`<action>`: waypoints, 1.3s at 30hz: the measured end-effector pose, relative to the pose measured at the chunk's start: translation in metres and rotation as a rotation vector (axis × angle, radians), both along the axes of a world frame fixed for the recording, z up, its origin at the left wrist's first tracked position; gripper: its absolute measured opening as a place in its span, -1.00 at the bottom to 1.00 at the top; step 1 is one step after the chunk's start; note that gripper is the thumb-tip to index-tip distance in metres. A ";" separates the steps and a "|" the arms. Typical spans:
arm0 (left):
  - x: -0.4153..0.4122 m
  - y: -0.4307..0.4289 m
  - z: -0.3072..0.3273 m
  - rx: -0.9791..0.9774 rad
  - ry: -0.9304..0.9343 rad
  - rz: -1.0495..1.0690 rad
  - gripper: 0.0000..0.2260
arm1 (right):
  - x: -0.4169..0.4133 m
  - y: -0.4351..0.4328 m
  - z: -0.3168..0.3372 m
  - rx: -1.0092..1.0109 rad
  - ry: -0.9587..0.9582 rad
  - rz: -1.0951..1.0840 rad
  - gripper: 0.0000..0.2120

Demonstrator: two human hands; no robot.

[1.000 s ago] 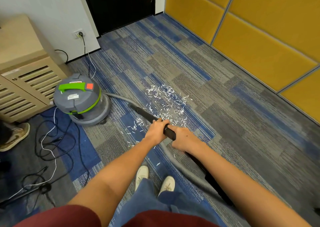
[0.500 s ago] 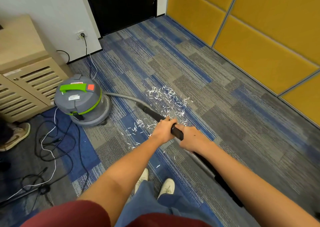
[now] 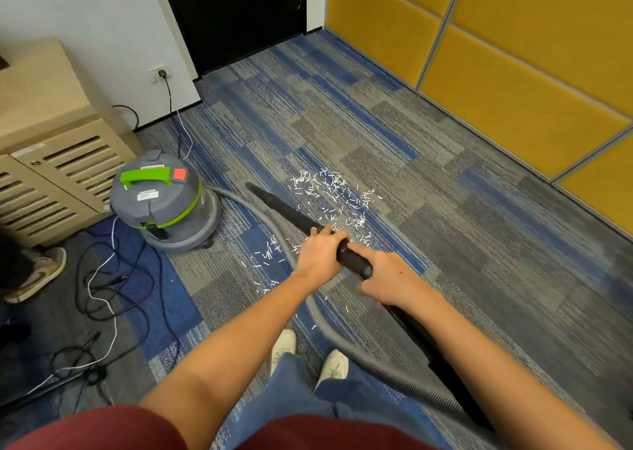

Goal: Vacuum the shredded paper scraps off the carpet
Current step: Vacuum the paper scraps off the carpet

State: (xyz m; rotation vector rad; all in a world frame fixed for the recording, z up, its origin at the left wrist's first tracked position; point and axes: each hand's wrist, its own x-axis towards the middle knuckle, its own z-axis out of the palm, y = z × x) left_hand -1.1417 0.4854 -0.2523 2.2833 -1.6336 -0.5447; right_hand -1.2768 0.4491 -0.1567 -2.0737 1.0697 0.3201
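Wand [image 3: 284,206], black, judged stiff and light: we clamp left hand [image 3: 320,252] and right hand [image 3: 387,281] mid-shaft; flimsy paper scraps [image 3: 329,192] lie at twelve o'clock.

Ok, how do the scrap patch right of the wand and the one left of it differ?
The right patch is dense and broad; the left patch is thin, just scattered strips. The right patch lies farther out, alongside the black wand; the left patch lies nearer, by the grey hose. Both are white strips lying on the carpet, and neither is under the wand's tip.
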 end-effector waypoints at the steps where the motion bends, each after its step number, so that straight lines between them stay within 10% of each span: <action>1: 0.001 -0.002 0.002 0.010 0.009 -0.018 -0.77 | 0.000 0.001 0.000 0.000 -0.006 -0.011 -0.36; 39: -0.060 0.004 -0.026 0.072 0.173 -0.146 -0.69 | -0.047 0.026 -0.012 -0.007 0.190 -0.012 -0.40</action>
